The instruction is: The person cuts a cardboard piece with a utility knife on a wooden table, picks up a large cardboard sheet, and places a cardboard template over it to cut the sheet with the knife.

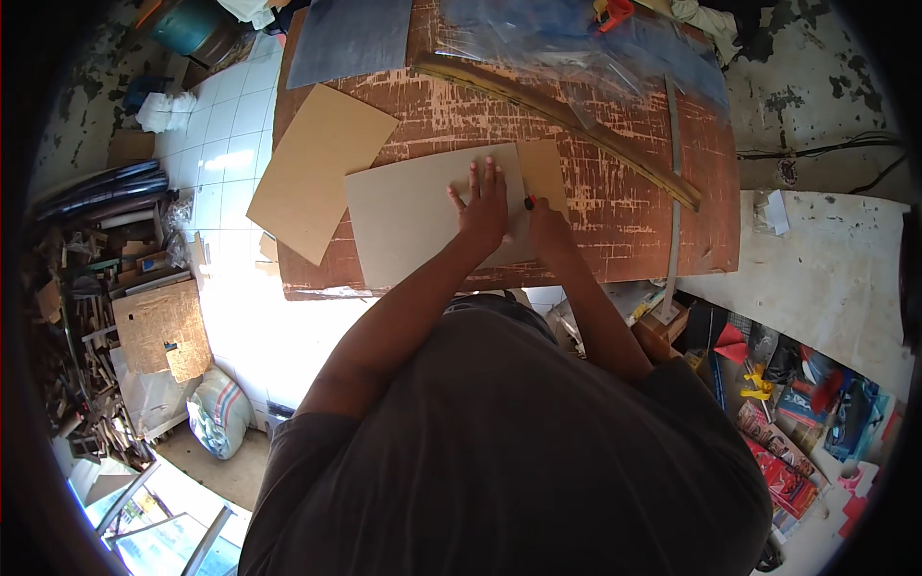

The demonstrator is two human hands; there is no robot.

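A greyish sheet of board (399, 216) lies at the near edge of the worn brown table. It partly covers a tan sheet of board (545, 168), which shows along its right side. My left hand (485, 206) rests flat on the grey sheet, its fingers spread. Beside the sheet's right edge, my right hand (552, 233) is closed round a small red and black tool (529, 203). Most of that tool is hidden in the fist, so its exact kind cannot be made out.
Another tan board (322, 173) overhangs the table's left edge. A long wooden strip (576, 125) lies diagonally beyond my hands, near a thin metal strip (675, 173). Clear plastic sheeting (567, 48) covers the far side. Packages and tools (788, 413) crowd the lower right.
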